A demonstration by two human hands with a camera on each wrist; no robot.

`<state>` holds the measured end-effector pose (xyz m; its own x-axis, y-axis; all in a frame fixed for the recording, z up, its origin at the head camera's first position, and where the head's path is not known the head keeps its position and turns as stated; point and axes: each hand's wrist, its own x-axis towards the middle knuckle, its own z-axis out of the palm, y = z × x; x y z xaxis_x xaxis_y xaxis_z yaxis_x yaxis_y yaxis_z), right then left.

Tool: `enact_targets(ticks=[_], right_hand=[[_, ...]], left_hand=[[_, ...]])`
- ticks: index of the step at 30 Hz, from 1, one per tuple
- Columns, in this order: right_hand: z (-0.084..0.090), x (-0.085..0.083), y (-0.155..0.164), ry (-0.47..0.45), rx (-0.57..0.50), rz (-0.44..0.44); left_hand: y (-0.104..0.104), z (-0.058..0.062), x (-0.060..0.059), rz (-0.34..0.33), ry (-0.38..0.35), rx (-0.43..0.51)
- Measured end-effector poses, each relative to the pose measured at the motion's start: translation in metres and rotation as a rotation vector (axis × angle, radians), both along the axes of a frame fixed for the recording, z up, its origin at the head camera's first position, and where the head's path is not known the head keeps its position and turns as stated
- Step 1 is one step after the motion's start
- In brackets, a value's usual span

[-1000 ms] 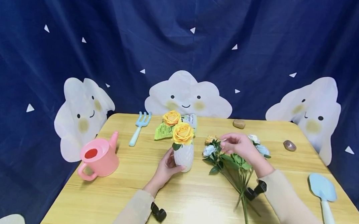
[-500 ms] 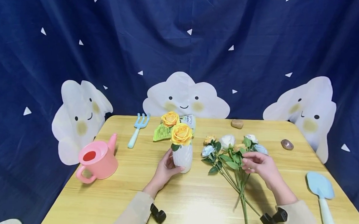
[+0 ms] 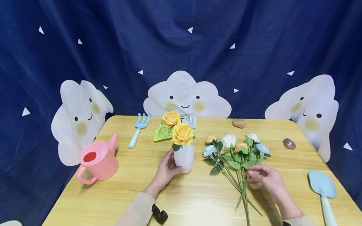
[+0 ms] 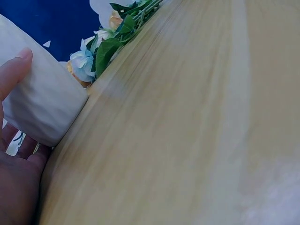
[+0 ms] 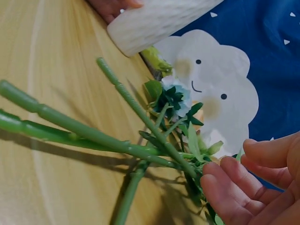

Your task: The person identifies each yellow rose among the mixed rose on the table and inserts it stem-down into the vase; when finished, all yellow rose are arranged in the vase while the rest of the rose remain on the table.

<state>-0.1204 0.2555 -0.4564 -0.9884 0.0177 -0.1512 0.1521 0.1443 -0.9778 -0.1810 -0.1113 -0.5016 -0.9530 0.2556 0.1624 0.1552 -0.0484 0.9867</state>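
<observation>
Item, largest first: wooden table (image 3: 195, 204), backed by a dark blue curtain (image 3: 263, 35) with cloud faces. Pink watering can (image 3: 98, 160) at the near left; blue trowel (image 3: 324, 196) at the near right. Bunch of loose flowers (image 3: 237, 152) lying right of centre, stems pointing near. White vase (image 3: 183, 157) at table centre, upright, already holding two yellow roses (image 3: 182, 133). Your left hand (image 3: 166, 168) curls round the vase's left side, steadying it. Your right hand (image 3: 264, 177) rests at the bunch's stems, fingers loosely bent; whether it pinches a stem I cannot tell. Step, as judged: choosing the next stem; the next move calls for one stem separated, lifted and steered into the vase mouth. The right wrist view alone shows the fingers (image 5: 234, 187) touching leaves beside the bare stems (image 5: 93, 136); the head view alone shows the roses.
</observation>
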Motion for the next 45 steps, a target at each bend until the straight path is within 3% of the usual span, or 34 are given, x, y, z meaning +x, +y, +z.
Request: enact_targets(ticks=[14,24,34,38,45], right_hand=[[0.003,-0.002,-0.005,-0.043,-0.001,0.001],[0.009,-0.018,-0.009,-0.128,0.140,0.061],[0.009,-0.028,-0.017,-0.156,0.377,0.010],[0.008,-0.028,-0.020,-0.140,0.457,0.016],[0.003,-0.030,-0.018,-0.141,0.467,0.002]], left_hand=[[0.000,0.000,-0.002,-0.007,-0.015,0.000],[-0.001,0.005,-0.001,0.004,0.011,-0.011],[0.000,-0.022,-0.012,0.000,0.020,0.007],[0.000,-0.025,-0.013,0.007,0.040,0.013],[-0.001,-0.025,-0.013,0.012,0.006,0.009]])
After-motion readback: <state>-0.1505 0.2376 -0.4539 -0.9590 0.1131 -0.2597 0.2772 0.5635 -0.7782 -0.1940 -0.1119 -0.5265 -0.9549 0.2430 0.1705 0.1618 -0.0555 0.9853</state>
